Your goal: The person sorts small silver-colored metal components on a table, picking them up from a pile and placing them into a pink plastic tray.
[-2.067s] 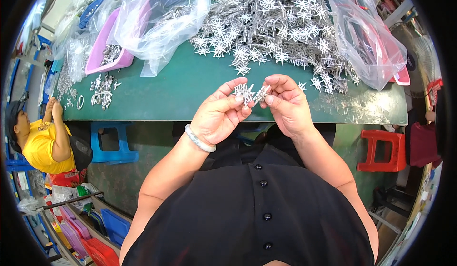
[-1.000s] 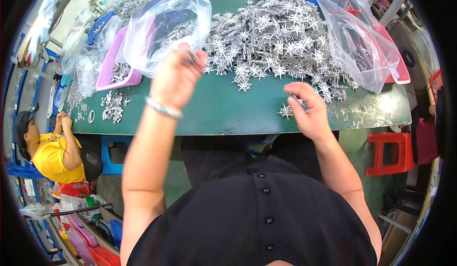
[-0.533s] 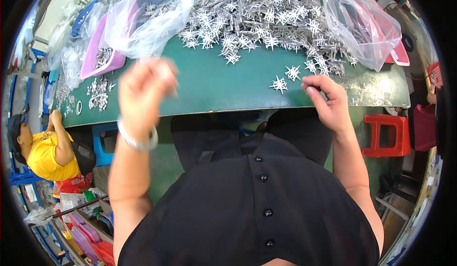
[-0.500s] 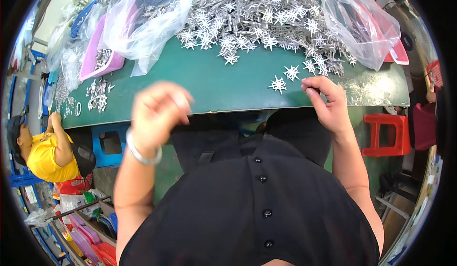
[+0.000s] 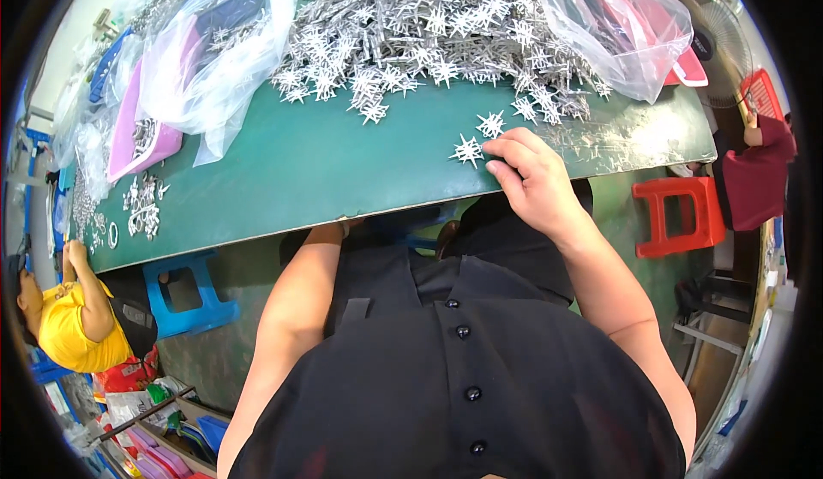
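My right hand [image 5: 533,174] hovers over the table's near edge, thumb and fingers slightly apart. Its fingertips reach the side of a spiky, star-like silver metal piece [image 5: 467,150], which lies flat on the green table [image 5: 343,166]. Just beyond that lies a second spiky piece [image 5: 490,124]. A large heap of the same silver pieces [image 5: 411,29] covers the far middle of the table. My left forearm [image 5: 300,286] runs to the table's front edge, where the left hand drops below the tabletop; its fingers are hidden.
Left on the table are a pink-purple bin [image 5: 129,149] under a clear plastic bag [image 5: 219,67], and small metal parts [image 5: 144,209]. A second bag [image 5: 630,29] covers a red tray at right. Blue [image 5: 190,303] and red stools [image 5: 677,213] flank me. A person in yellow [image 5: 77,325] sits left.
My left hand has come down from above the table's front edge to below it. The right hand has closed in on the nearer loose spiky piece. The whole view has shifted and tilted.
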`<state>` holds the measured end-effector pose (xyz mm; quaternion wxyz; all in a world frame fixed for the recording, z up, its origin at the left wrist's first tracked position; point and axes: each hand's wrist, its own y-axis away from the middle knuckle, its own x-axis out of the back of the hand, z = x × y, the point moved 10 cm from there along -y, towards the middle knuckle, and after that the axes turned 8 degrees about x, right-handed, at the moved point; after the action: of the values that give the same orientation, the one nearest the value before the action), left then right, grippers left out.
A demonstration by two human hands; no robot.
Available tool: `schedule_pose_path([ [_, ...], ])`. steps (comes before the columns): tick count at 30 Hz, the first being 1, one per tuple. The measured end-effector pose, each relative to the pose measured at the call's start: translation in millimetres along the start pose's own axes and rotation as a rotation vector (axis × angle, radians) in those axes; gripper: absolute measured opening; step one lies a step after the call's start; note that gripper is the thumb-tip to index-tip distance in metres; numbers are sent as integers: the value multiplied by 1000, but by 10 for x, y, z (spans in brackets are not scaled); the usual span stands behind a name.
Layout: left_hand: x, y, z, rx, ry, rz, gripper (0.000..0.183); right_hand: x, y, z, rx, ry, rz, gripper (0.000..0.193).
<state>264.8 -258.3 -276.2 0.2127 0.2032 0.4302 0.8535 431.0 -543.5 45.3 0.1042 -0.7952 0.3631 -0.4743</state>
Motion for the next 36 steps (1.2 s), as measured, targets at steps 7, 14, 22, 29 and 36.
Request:
schedule_pose_path([
  [7,-159,-152,-32,73,127,-127,40,16,16,152,-67,51,-87,20],
  [14,-165,229,-264,186,225,-436,43,-179,-117,-146,162,237,-94,19],
  [22,-49,1573,-267,97,85,-588,61,113,-124,28,101,54,104,12],
  [29,-36,1781,-107,37,100,-619,51,148,-224,261,33,59,-4,24],
  [36,-50,1830,-254,105,52,-624,55,-1,-193,253,47,68,-98,28],
])
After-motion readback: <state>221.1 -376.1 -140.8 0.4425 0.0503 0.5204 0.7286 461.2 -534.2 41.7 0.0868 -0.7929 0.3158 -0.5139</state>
